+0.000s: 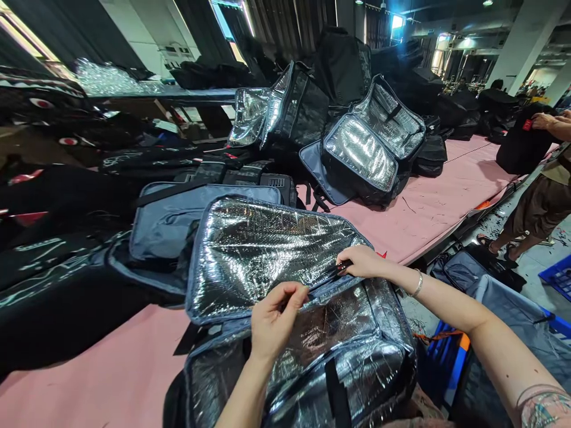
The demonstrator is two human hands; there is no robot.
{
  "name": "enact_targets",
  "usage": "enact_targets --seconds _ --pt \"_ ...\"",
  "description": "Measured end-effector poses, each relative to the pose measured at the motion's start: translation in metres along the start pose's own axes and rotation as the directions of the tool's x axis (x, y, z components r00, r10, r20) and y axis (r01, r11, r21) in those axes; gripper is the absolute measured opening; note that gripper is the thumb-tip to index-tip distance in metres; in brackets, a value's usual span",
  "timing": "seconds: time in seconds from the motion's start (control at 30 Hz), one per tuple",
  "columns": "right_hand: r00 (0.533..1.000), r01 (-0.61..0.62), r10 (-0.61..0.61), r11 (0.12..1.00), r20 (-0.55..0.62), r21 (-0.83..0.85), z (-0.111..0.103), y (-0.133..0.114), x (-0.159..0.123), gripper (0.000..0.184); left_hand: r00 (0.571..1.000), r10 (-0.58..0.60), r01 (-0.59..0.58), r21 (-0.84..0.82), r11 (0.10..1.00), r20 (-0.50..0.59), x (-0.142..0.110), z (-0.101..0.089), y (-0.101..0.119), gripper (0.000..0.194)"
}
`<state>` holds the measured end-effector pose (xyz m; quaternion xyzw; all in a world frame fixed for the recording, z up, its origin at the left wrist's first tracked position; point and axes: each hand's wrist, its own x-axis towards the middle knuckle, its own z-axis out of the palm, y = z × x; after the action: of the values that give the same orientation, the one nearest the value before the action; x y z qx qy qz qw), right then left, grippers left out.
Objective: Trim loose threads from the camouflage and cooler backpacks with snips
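An insulated backpack (312,345) lies open in front of me, with shiny silver lining and grey edging. Its wide flap (254,255) is folded back, silver side up. My left hand (276,318) is closed in a pinch at the lining edge along the flap's fold; the exact spot under the fingertips is partly hidden. To its right, my right hand (363,261) is closed around a small dark object (343,266) at the same seam, mostly covered by the fingers. A black strap (336,392) lies across the silver lining nearer to me.
Two more open silver-lined bags (366,151) (279,110) stand further back on the pink table (428,208). Black printed bags (57,285) pile up on the left. Blue crates (446,356) are on the right, below the table edge. Another person's hand (542,120) touches a black bag.
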<state>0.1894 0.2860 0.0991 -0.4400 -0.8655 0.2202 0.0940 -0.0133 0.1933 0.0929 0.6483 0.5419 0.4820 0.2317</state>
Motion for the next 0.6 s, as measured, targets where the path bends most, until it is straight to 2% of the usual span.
enact_targets --seconds 0.1,0.17,0.23,0.3,0.33,0.4,0.5,0.57,0.6 --pt "0.999 -0.035 0.035 0.999 0.024 -0.005 0.002 -0.002 0.005 0.008 0.992 0.1 -0.106 0.08 0.991 0.079 0.006 0.002 -0.003 0.018" --pt "0.997 -0.049 0.049 0.999 0.062 0.002 0.001 -0.005 0.01 0.011 0.955 0.236 -0.27 0.201 0.942 0.179 0.01 0.002 -0.006 0.017" --pt "0.993 -0.049 0.047 0.999 0.105 0.012 -0.001 -0.008 0.015 0.014 0.872 0.393 -0.483 0.381 0.788 0.292 0.016 0.001 -0.007 0.018" --pt "0.99 -0.044 0.041 0.999 0.137 0.016 -0.004 -0.011 0.019 0.015 0.758 0.507 -0.65 0.527 0.547 0.409 0.021 0.0 -0.008 0.022" --pt "0.988 -0.044 0.041 0.999 0.148 0.015 -0.005 -0.012 0.021 0.015 0.714 0.536 -0.694 0.558 0.455 0.451 0.024 0.001 -0.007 0.024" --pt "0.985 -0.049 0.047 0.999 0.163 0.009 -0.006 -0.013 0.023 0.016 0.648 0.573 -0.746 0.568 0.347 0.502 0.028 0.004 -0.006 0.027" --pt "0.984 -0.062 0.061 0.998 0.168 0.001 -0.006 -0.012 0.023 0.015 0.608 0.603 -0.776 0.549 0.312 0.517 0.03 0.012 -0.006 0.026" --pt "0.983 -0.071 0.07 0.997 0.167 0.002 -0.005 -0.01 0.024 0.015 0.614 0.606 -0.768 0.559 0.312 0.506 0.027 0.018 -0.007 0.025" --pt "0.983 -0.075 0.073 0.997 0.167 0.004 -0.005 -0.009 0.024 0.015 0.632 0.603 -0.751 0.577 0.321 0.487 0.025 0.021 -0.008 0.024"
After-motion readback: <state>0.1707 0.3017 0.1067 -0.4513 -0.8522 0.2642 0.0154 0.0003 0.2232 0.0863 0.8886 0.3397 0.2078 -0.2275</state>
